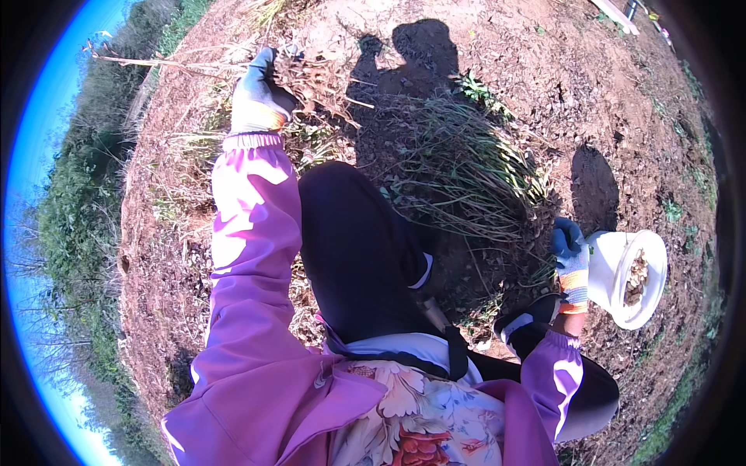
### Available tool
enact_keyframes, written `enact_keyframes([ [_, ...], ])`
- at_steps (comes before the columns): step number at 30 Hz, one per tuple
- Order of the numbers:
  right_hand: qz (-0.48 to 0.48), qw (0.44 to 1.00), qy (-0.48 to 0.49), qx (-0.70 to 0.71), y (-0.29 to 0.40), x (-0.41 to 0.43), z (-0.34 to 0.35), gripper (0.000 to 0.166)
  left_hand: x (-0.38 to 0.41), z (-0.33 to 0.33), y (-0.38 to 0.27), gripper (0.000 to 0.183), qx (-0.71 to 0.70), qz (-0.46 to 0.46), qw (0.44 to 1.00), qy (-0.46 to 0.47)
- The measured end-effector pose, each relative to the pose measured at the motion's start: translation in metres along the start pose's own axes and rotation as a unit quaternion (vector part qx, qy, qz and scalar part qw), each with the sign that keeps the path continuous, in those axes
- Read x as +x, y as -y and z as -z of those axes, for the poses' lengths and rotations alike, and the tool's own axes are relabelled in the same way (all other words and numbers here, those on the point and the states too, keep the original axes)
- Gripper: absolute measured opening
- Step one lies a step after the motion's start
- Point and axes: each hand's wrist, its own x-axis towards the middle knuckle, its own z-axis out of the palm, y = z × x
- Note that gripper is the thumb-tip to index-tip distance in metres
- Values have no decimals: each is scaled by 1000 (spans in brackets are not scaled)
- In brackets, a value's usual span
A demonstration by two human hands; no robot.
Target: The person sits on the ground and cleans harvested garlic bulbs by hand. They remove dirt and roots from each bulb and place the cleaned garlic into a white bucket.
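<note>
My left hand, in a grey-blue and orange work glove, is stretched out at the upper left, closed around a dry uprooted plant with thin stems and a brown clump of roots or leaves. Lower right, my right hand, gloved alike, has curled fingers beside a white plastic bucket; whether it grips anything cannot be told. The bucket leans over and holds small pale-brown pieces that look like unshelled peanuts. Between my hands a heap of long green-stemmed plants lies on the soil.
My bent leg in dark trousers is between the left arm and the heap. A shoe is near the right wrist. Dry stalks stand or lie at left, with bushes beyond. A pale long object lies at the upper right.
</note>
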Motion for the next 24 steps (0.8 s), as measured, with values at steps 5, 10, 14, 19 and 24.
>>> enact_keyframes([
  [5,-83,976,55,194,-32,15,-1,30,54,104,-111,65,32,-54,961,-268],
  [10,-28,996,25,-85,13,-7,-21,19,35,169,-83,80,258,-114,868,-409],
  [14,13,985,-14,-171,-12,3,-8,21,36,177,-57,60,172,-140,922,-318],
  [19,7,967,-62,-249,-31,-2,6,25,-8,10,38,27,146,-184,971,48],
  [24,-58,965,-86,-239,-67,1,18,23,-66,-104,151,27,372,-65,862,337],
])
